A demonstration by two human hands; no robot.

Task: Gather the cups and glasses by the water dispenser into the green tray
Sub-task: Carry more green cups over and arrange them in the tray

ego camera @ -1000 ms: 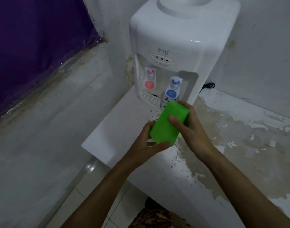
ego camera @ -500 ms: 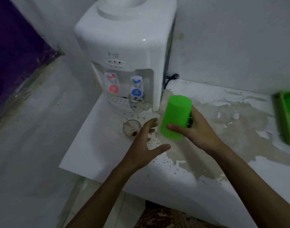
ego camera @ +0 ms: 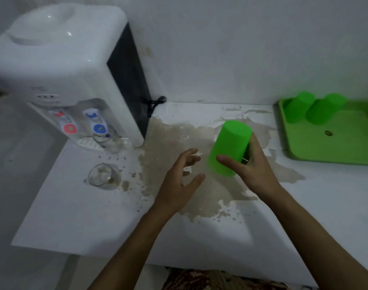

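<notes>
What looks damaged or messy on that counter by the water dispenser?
The white counter has lost much of its coating: a large brownish bare patch spreads from the water dispenser towards the green tray, ringed with flakes. A clear glass standing nearby looks stained inside.

White wall (ego camera: 241,49), peeling white counter (ego camera: 95,216), dim.
</notes>
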